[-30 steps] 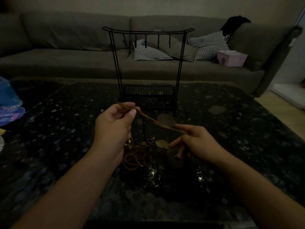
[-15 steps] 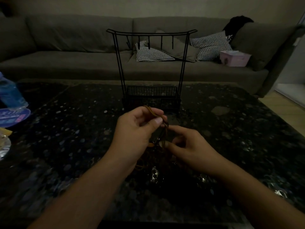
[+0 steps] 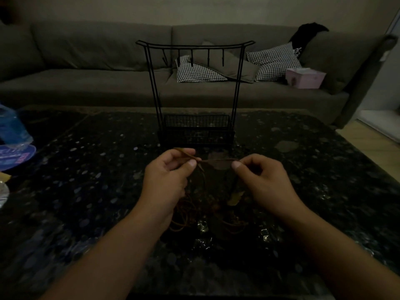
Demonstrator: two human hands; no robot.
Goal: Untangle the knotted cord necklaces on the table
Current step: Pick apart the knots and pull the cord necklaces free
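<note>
Left hand (image 3: 166, 180) pinches the brown cord (image 3: 216, 161) between thumb and forefinger, just in front of the black wire stand (image 3: 195, 131). Cord runs taut across to the right hand (image 3: 265, 182), which also pinches it. The rest of the tangle (image 3: 194, 211) (dim, knots unreadable) lies on the dark speckled table (image 3: 86, 180) below both hands.

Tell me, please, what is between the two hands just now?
In the head view, a short stretch of brown cord runs between the left hand and the right hand, each pinching it; more cord hangs below.
</note>
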